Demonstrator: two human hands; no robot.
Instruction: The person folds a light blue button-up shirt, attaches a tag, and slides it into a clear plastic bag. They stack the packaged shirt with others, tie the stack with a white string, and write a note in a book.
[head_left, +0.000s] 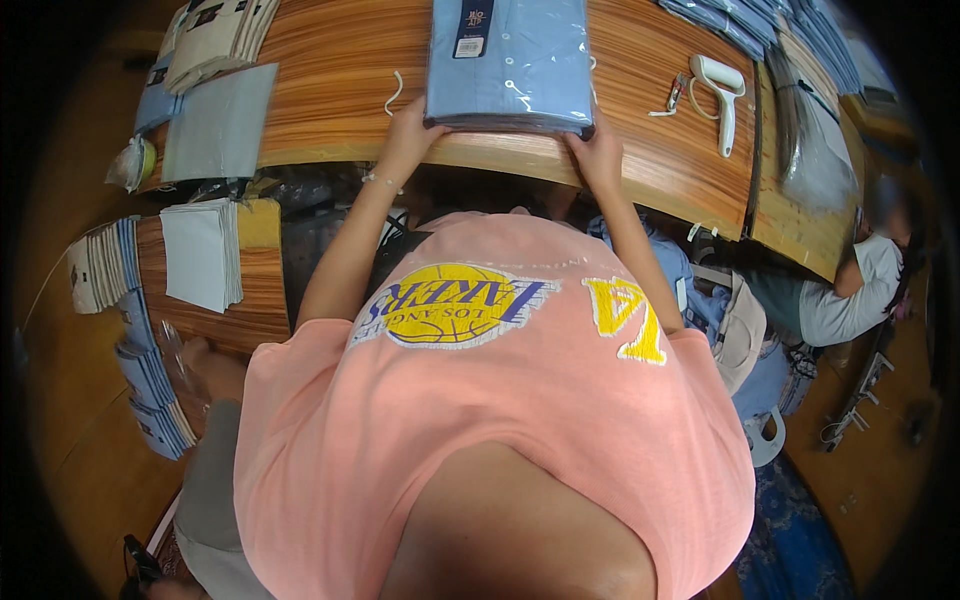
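A pile of folded light-blue shirts (510,75) in clear plastic bags lies at the near edge of the table, its far end cut off by the top of the picture. The top shirt shows white buttons and a dark hang tag (473,28). My left hand (410,132) grips the pile's near left corner, with the thumb along the front edge. At the near right corner my right hand (600,152) holds it the same way. Both hands' other fingers are partly hidden by the pile.
A white lint roller (722,100) and a small cutter (676,92) lie right of the pile. Clear plastic bags (222,122) and beige folded garments (220,45) are at the left. White sheets (200,256) sit on a side table. Another person (855,290) is at the far right.
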